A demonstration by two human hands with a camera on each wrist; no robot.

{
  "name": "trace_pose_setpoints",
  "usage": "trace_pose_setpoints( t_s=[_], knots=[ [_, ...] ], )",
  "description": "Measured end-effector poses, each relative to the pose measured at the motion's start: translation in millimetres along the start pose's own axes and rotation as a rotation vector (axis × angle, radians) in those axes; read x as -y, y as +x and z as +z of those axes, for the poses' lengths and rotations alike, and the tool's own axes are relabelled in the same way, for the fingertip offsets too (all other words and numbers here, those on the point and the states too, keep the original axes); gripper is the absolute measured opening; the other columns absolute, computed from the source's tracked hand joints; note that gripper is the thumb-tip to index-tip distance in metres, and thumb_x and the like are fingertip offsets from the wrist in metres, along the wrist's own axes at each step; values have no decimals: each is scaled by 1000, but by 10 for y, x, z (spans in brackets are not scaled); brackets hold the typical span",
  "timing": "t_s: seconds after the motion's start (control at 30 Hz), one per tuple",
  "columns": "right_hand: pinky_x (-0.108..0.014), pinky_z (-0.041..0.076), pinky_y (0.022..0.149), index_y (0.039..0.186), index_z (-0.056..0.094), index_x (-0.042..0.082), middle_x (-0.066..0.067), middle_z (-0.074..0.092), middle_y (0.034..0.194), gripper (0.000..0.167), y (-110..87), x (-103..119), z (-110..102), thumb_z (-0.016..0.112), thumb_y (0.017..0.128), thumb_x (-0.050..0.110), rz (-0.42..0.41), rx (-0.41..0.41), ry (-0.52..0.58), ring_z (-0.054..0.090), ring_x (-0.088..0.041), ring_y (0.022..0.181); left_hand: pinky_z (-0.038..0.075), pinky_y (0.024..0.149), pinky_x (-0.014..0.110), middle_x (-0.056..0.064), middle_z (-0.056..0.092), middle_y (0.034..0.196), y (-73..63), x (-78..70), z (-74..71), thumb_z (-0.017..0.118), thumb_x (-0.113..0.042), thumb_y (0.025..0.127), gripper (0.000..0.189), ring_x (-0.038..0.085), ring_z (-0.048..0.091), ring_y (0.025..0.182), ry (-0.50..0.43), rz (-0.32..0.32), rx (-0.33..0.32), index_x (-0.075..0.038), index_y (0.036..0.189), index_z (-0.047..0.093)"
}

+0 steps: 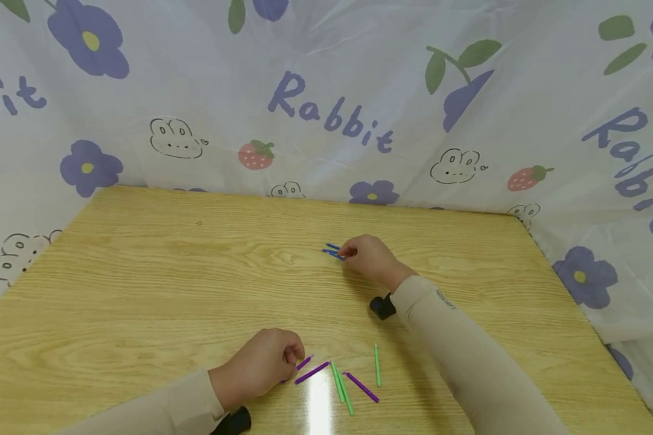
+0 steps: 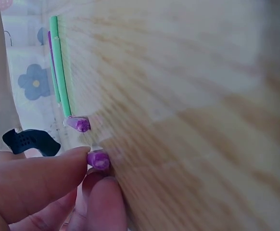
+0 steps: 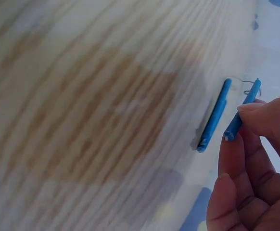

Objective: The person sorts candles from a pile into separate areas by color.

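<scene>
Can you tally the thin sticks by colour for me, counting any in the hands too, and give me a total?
Purple sticks: 3, one pinched in the left hand
Green sticks: 3
Blue sticks: 3, one pinched in the right hand
Total: 9 visible

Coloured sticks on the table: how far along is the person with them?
Looks done, perhaps: the blue sticks lie together, apart from the other colours. In hand: the right hand pinches a blue stick beside them; the left hand pinches a purple stick. Seemingly left: green sticks and other purple sticks, mixed nearer the camera.
</scene>
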State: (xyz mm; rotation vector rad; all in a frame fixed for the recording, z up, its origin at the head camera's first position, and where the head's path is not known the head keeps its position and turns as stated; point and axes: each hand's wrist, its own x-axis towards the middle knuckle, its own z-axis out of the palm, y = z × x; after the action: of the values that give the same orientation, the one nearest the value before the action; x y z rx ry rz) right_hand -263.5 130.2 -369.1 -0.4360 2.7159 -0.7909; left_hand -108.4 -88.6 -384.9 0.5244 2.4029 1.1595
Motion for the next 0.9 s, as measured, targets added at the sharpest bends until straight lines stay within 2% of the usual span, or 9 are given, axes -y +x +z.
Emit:
trace_pose_setpoints(
  t_s=[0.37,0.57,0.9],
  knots=[
    [-34,49,85,107,72,7,-5,68,103,21,119,12,37,60,89,2,-7,-6,-71,60,-19,95,46,59,25,0,58,74,5,8,-11,63,15,77,19,16,51,70,3,12,0,-2,84,66],
    [-35,48,89,109,71,8,-5,69,108,25,167,23,57,58,90,1,23,5,-97,61,-21,102,45,59,25,0,58,74,10,13,-9,63,15,77,19,15,51,69,11,16,2,-3,84,66],
    [-36,48,90,113,71,8,-6,68,113,25,216,20,84,58,92,2,50,19,-96,61,-22,106,45,58,24,0,58,75,8,38,5,63,17,75,21,15,51,70,21,37,-16,-2,83,66]
  ],
)
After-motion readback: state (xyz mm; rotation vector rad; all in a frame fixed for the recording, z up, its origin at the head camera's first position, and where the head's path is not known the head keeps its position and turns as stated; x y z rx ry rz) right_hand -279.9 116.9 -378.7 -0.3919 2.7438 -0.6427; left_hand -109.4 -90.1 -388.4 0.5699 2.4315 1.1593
